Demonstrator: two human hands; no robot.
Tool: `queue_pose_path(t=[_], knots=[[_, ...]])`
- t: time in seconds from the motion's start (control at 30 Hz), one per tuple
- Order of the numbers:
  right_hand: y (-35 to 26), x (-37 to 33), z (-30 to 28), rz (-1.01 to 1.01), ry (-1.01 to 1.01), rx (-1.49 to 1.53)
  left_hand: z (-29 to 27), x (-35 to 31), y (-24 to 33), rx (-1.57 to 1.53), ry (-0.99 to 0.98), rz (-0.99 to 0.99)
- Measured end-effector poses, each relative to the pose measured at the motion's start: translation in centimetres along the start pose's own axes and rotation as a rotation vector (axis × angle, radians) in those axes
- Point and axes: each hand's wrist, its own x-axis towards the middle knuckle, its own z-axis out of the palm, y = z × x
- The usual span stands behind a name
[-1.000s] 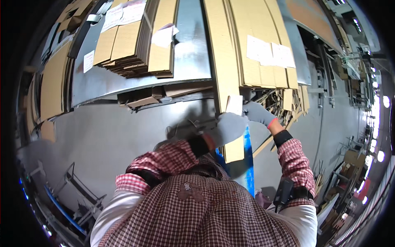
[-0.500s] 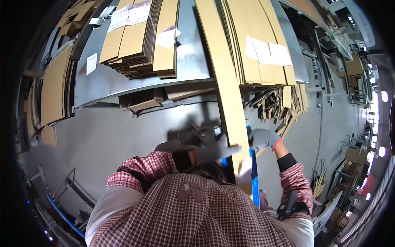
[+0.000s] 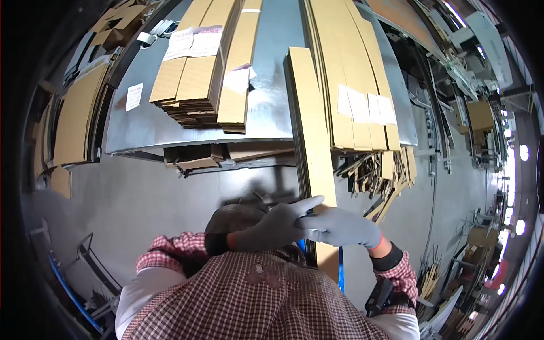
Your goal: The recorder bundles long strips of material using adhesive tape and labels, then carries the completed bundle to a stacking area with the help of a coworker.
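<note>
A long, narrow stack of brown cardboard strips (image 3: 318, 141) runs from the table toward my body. Over its near end my two grey-gloved hands meet. My left hand (image 3: 275, 228) comes in from the left, one finger stretched across the cardboard and the others bent. Reaching in from the right, my right hand (image 3: 347, 228) lies over the top strip, its fingers pressed together against the left fingertips. Whatever is between the fingers is hidden or too small to make out. A blue part (image 3: 341, 269) shows beside the near end of the stack.
The metal table (image 3: 266, 122) bears a labelled cardboard stack (image 3: 192, 79) at left and a wider one (image 3: 354, 73) at right. Cardboard offcuts (image 3: 374, 178) stick out below its right edge. Further flat cardboard (image 3: 79, 119) stands far left.
My right hand has moved left from the stack's right side onto its top, meeting my left hand. The long stack has come nearer, its far end now showing. The view has shifted.
</note>
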Motion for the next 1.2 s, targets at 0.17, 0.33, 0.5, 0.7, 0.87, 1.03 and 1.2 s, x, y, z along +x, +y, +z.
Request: queue_pose_path(t=[0.17,0.33,0.5,0.7,0.87,1.03,1.2], knots=[[17.8,-3.4,-4.6,0.697,0.11,-0.267,0.6,-5.3,-9.0,-0.042,0.023,-0.496],[36.1,0.4,7.4,0.071,0.675,0.312,12.7,-0.9,-20.8,0.194,-0.61,-0.258],[29.4,3.0,5.6,0.111,0.681,0.172,13.8,-0.1,-23.2,0.503,-0.906,0.14],[10.8,3.5,9.6,0.529,1.042,-0.305,3.9,-2.1,-14.7,0.224,-0.381,-0.584],[11.0,4.0,11.1,0.556,1.055,-0.483,1.1,-1.9,-10.4,-0.326,-0.273,-0.113],[10.5,-3.0,6.0,0.217,1.129,0.649,9.8,6.1,-7.9,0.32,-0.246,-0.279],[9.5,-1.4,3.2,0.381,0.553,0.038,9.5,6.0,-7.3,0.5,-0.46,-0.32]])
